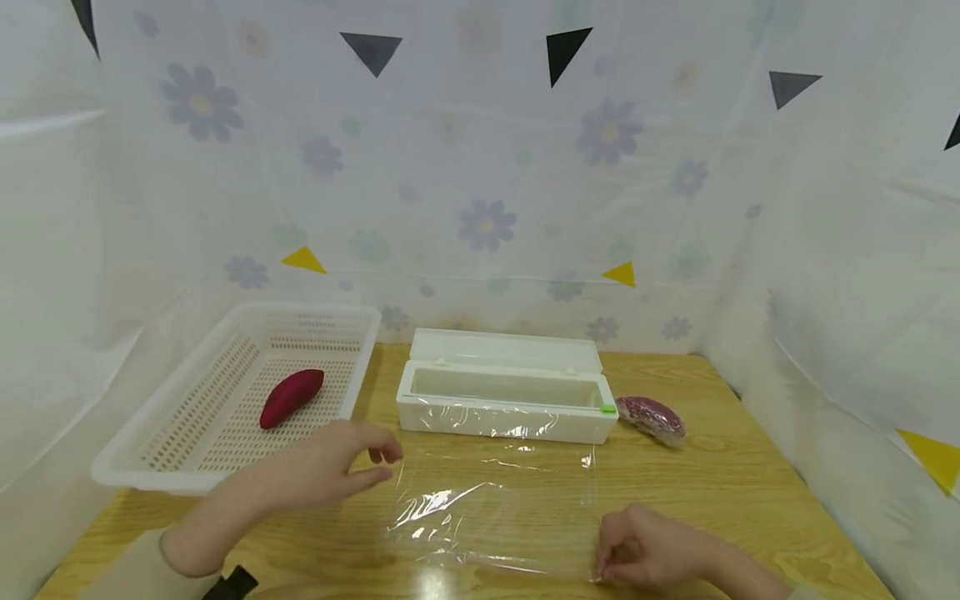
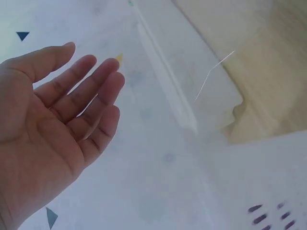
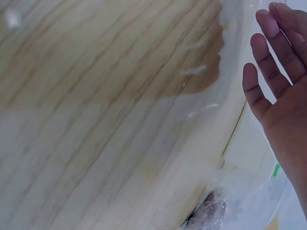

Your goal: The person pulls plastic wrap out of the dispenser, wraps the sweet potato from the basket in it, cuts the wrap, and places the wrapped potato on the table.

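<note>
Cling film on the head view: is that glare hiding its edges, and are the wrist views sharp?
Head view: glare streaks across the film and a bright spot on the table at its near edge blur the outline. Left wrist view: hand sharp, background washed out and soft. Right wrist view: hand clear, wood grain slightly blurred, film hazy.

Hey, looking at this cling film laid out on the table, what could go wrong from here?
1. The film lies loose and already wrinkled near the left hand, which is off it; it may fold and stick to itself.
2. Only the right hand seems to press a near corner, so a tug could skew the sheet.
3. The film seems still joined to the open dispenser, so pulling may drag that box.
</note>
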`<action>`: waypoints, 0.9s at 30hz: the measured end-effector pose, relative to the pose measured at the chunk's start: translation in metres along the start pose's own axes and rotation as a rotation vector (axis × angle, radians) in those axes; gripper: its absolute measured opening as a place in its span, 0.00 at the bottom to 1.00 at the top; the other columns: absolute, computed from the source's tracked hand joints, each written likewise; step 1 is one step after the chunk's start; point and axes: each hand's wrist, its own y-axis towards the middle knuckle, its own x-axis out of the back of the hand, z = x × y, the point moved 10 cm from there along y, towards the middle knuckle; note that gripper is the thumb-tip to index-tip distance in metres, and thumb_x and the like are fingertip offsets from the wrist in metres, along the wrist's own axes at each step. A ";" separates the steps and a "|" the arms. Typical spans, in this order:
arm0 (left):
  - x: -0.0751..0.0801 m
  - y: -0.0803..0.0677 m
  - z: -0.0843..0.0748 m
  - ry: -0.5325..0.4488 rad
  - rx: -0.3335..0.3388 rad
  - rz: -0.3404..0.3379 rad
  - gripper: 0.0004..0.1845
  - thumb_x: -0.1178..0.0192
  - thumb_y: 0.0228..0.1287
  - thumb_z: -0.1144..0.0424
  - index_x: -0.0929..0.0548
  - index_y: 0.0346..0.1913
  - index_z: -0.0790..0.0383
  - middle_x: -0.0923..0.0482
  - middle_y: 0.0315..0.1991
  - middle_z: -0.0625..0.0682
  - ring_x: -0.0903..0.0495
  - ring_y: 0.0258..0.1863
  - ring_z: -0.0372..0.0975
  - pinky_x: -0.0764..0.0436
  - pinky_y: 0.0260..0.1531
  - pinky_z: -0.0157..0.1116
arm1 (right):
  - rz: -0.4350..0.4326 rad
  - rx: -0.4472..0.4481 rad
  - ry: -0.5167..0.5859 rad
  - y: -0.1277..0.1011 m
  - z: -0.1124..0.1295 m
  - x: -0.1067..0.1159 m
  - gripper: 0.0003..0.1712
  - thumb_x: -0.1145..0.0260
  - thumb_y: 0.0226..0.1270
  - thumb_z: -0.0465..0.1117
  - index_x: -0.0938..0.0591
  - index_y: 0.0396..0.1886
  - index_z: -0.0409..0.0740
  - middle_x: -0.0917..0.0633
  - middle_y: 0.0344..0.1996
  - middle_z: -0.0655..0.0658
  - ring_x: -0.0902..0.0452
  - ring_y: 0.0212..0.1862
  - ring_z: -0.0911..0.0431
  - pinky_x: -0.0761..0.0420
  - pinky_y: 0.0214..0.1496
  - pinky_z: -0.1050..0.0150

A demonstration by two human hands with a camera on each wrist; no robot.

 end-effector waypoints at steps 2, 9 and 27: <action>0.024 0.003 0.001 0.037 0.018 -0.064 0.07 0.41 0.65 0.59 0.19 0.44 0.53 0.19 0.40 0.39 0.23 0.39 0.32 0.22 0.40 0.35 | 0.003 0.006 -0.016 0.000 0.001 -0.001 0.06 0.37 0.64 0.37 0.17 0.37 0.52 0.17 0.35 0.59 0.23 0.39 0.70 0.21 0.41 0.70; 0.082 0.010 0.043 0.122 0.171 -0.171 0.16 0.39 0.63 0.58 0.22 0.52 0.57 0.20 0.47 0.48 0.22 0.44 0.41 0.22 0.41 0.42 | -0.017 0.064 -0.072 -0.001 0.005 -0.005 0.06 0.35 0.62 0.35 0.17 0.37 0.51 0.18 0.34 0.58 0.24 0.39 0.71 0.23 0.40 0.73; 0.101 0.011 0.165 0.004 0.304 -0.079 0.33 0.35 0.59 0.53 0.32 0.63 0.63 0.30 0.60 0.63 0.29 0.56 0.58 0.27 0.51 0.54 | -0.060 0.145 -0.205 0.000 0.005 -0.008 0.08 0.34 0.61 0.38 0.20 0.35 0.57 0.19 0.33 0.60 0.27 0.38 0.73 0.26 0.40 0.80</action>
